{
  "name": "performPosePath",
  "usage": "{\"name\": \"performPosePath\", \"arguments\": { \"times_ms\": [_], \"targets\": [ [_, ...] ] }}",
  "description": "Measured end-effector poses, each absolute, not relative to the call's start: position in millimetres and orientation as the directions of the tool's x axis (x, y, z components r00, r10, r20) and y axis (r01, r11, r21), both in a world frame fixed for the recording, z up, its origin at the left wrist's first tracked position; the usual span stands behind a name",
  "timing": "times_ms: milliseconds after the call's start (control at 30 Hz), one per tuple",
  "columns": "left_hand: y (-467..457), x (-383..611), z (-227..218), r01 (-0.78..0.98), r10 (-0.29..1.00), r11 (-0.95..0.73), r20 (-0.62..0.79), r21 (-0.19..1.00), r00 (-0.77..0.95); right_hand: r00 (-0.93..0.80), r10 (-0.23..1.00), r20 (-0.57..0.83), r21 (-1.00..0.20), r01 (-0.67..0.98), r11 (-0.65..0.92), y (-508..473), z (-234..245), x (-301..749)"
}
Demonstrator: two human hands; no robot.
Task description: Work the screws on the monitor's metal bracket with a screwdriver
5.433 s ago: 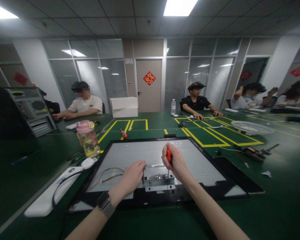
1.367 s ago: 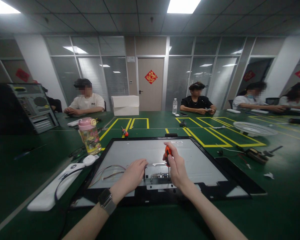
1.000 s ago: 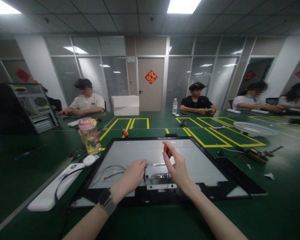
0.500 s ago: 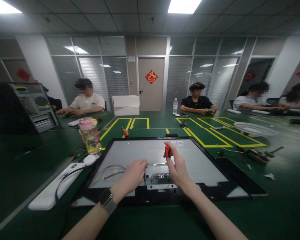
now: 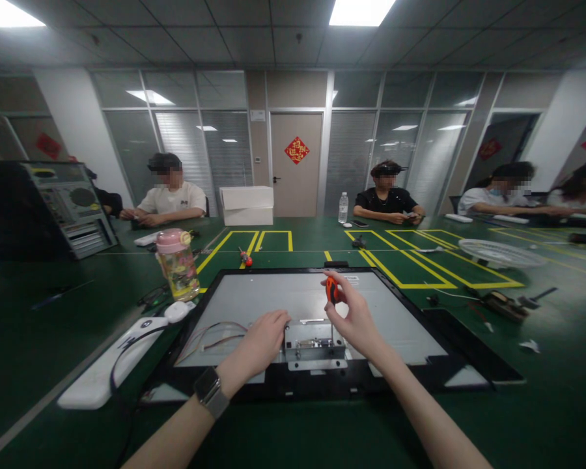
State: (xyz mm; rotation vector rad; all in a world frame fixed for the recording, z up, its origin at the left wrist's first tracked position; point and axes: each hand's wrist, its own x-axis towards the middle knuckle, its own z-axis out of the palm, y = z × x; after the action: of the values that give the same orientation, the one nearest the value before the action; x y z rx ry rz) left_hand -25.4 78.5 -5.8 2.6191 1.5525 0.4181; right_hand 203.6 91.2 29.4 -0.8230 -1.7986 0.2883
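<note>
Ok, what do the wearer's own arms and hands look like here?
Both arms are bare, with no sleeves or gloves in view. The left hand has a watch at the wrist, with a dark square face and a grey band. The right hand wears nothing; no rings show.

This is an office meeting room used as a workshop. A door (image 5: 296, 176) stands between glass partitions with blinds (image 5: 200, 163), under a tiled ceiling with light panels (image 5: 361, 10). In front of the door, people (image 5: 388, 202) sit round a long green table (image 5: 53, 312) marked with yellow tape lines (image 5: 410, 267). An opened computer case (image 5: 63, 208) lies far to its left.
</note>
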Motion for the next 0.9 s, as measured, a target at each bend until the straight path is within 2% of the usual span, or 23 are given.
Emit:
{"name": "performPosePath", "arguments": {
  "times_ms": [267, 400, 500, 667, 900],
  "targets": [
    [77.2, -25.8, -3.2, 0.851, 0.871, -0.486, 0.191, 0.197, 0.453, -0.243, 0.733, 0.635, -0.679, 0.278, 0.68, 92.0, 36.0, 216.0],
    [76.8, -25.5, -1.9, 0.85, 0.872, -0.485, 0.188, 0.203, 0.453, -0.28, 0.822, 0.496, -0.822, 0.152, 0.548, 89.0, 43.1, 221.0],
    [76.7, -25.9, -2.1, 0.852, 0.874, -0.482, 0.184, 0.204, 0.45, -0.299, 0.854, 0.425, -0.884, 0.065, 0.463, 86.9, 48.0, 222.0],
    [76.2, -25.7, -2.1, 0.855, 0.876, -0.478, 0.175, 0.2, 0.449, -0.259, 0.875, 0.408, -0.9, 0.045, 0.433, 90.1, 46.9, 221.7],
    [76.7, -24.1, -1.1, 0.855, 0.876, -0.478, 0.173, 0.2, 0.45, -0.182, 0.86, 0.478, -0.855, 0.128, 0.502, 95.3, 39.9, 219.7]
  ]
}}
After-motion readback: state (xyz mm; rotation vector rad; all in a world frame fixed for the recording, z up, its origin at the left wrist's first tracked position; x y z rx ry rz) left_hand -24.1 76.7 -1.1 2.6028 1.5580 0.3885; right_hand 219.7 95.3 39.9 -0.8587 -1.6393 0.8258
